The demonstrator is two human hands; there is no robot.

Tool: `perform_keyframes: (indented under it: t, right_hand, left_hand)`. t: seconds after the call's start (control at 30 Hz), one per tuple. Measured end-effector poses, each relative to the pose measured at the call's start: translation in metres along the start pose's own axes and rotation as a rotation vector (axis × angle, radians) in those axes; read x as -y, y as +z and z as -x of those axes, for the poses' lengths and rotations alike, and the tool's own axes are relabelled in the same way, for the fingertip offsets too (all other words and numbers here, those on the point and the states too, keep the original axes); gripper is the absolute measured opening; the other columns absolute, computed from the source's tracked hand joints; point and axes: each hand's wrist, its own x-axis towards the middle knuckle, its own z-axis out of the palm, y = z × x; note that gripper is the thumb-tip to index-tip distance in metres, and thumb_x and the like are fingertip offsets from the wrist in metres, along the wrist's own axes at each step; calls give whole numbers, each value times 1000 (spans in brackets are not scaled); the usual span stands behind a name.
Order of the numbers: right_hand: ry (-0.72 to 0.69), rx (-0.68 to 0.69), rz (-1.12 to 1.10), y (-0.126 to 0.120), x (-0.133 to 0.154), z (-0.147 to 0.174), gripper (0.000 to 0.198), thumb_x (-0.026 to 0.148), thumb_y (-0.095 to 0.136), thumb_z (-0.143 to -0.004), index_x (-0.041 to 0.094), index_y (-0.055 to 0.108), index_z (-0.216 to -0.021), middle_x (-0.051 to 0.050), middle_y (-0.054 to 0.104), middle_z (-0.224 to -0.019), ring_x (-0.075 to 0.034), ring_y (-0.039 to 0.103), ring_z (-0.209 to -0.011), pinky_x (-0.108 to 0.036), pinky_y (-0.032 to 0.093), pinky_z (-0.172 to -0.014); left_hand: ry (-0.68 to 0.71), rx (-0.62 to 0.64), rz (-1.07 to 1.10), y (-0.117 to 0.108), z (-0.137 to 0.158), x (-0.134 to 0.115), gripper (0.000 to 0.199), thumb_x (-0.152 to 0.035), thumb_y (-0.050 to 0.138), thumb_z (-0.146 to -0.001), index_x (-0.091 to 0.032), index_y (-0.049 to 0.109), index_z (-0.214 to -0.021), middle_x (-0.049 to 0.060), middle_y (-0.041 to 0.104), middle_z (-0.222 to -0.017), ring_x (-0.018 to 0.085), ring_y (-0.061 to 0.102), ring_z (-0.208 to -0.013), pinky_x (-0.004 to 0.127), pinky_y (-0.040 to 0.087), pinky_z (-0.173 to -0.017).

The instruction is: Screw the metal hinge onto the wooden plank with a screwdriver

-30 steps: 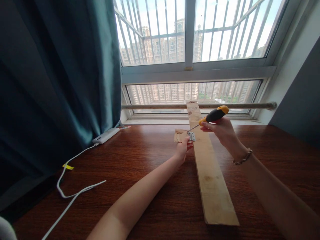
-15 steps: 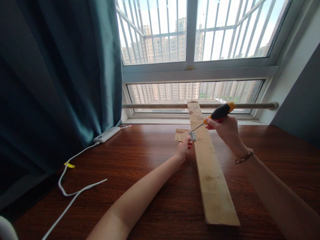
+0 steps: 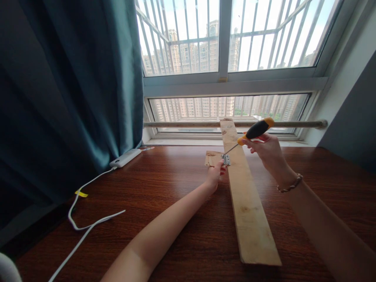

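My right hand grips a screwdriver with a black and yellow handle, holding it by the collar end with the fingertips. Its shaft slants down to the left, and the tip meets a small metal hinge. The hinge spans a short wooden piece and the left edge of a long wooden board. My left hand is closed on the short piece, its thumb beside the hinge and some fingers hidden beneath.
The board lies on a dark red-brown wooden table, its far end by a horizontal rail before the barred window. At the left are a white power bank, a white cable, a yellow tag and a blue curtain.
My right fingers have loosened and shifted around the screwdriver, and the wrist has moved slightly right. The handle has tipped a little left. My left hand stays nearly still.
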Motion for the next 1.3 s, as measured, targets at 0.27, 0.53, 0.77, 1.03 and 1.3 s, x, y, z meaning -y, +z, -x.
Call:
perform_keyframes:
  t: [0.27,0.53,0.77,1.03,1.3]
  right_hand:
    - [29,26,-118,-2,9,-1,54,39,75,-54,20,48,-98,-4,66,-87,-14,62,-59,-19,44,-40]
    - [19,-10,-81,0,5,-2,50,40,75,-54,19,52,-93,-2,64,-79,-11,58,-51,-20,44,-39]
    - [68,-105,-65,2,-2,1,36,41,76,-53,12,62,-67,-3,61,-54,-10,52,-39,-19,35,-31]
    - [192,11,-258,-2,14,1,31,28,78,-52,11,63,-73,-8,69,-72,-17,65,-54,-28,58,-51]
    - [159,15,-101,-2,19,6,29,31,76,-53,10,62,-68,-8,68,-64,-18,63,-46,-28,56,-42]
  left_hand:
    - [-11,-14,-7,0,1,-2,26,-35,64,-66,-14,64,-80,5,64,-75,12,56,-60,23,39,-54]
    - [-7,-2,-8,0,0,0,29,-36,63,-66,-14,63,-84,6,64,-80,11,55,-60,21,39,-52]
    - [-22,0,-24,-1,0,0,32,-38,64,-65,-13,63,-85,6,63,-79,11,55,-60,21,40,-53]
    - [-9,-16,-36,-1,0,0,31,-40,64,-63,-13,61,-77,3,60,-71,9,50,-55,21,38,-51]
    - [5,-25,-245,-3,0,-3,32,-45,56,-68,-15,54,-56,0,48,-49,8,41,-42,22,29,-43]
